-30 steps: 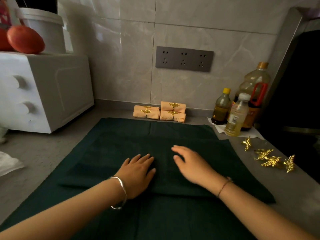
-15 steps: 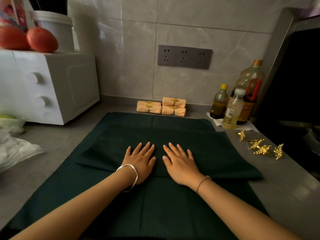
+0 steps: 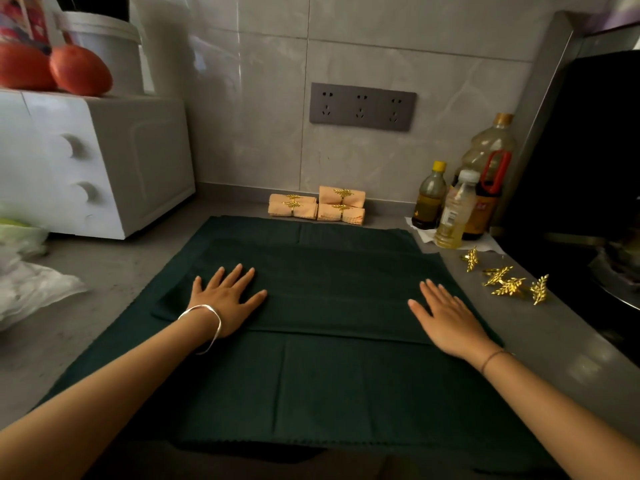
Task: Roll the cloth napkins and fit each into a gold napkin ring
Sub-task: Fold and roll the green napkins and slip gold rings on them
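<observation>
A: Hands have slid apart from centre; left hand (image 3: pixel 227 299) and right hand (image 3: pixel 446 315) lie spread flat, gripping nothing.

B: The green napkin (image 3: pixel 329 292), folded at centre, needs even outward pressure; gold rings (image 3: pixel 509 284) wait at 2 o'clock.

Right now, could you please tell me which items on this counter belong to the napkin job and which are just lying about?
Job: folded dark green cloth napkin; loose gold leaf rings; finished peach napkin rolls.
Lying about: white oven; three oil bottles; orange fruit; white bucket.
</observation>
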A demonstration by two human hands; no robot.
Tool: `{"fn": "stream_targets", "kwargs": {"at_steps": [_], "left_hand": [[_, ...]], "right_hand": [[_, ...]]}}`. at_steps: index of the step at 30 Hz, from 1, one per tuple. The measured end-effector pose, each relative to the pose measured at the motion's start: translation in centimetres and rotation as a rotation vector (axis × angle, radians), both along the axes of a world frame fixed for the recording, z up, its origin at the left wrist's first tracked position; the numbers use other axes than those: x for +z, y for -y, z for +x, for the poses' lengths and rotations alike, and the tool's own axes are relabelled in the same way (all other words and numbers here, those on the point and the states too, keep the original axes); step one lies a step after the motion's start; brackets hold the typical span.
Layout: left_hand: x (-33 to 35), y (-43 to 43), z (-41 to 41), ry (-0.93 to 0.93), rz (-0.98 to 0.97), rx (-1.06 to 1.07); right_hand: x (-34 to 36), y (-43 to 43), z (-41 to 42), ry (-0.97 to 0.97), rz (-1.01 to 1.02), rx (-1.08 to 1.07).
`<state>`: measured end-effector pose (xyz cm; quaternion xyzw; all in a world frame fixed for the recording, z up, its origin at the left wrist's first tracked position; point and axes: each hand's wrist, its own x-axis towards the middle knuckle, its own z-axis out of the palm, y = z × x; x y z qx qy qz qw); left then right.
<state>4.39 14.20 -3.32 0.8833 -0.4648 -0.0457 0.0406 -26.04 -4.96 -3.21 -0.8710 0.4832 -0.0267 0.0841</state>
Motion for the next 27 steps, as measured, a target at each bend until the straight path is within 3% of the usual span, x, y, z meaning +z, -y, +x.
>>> {"fn": "stream_targets", "kwargs": {"at_steps": [12,16,20,23,27], "left_hand": [[1.0,-2.2,2.1,-0.053,0.012,0.099],[2.3,-2.3,0.3,-0.112,-0.050,-0.114],[3.4,-2.5,-2.0,-0.195,0.039,-0.337],[3.4,-2.6,-2.9,-0.179,0.084,-0.437],[3.2,-2.6,-3.3,-0.118,0.079,-0.438]], "right_hand": [[1.2,0.3,-1.6,-0.019,0.032,-0.013],[3.4,-1.8,-1.2,0.074,0.077,0.222],[4.7,-4.8,-0.5,-0.129,0.017,0.470],[4.7,-5.9,-0.1,-0.228,-0.024,0.514],[4.6,-6.2,0.2,-0.204,-0.050,0.489]]}}
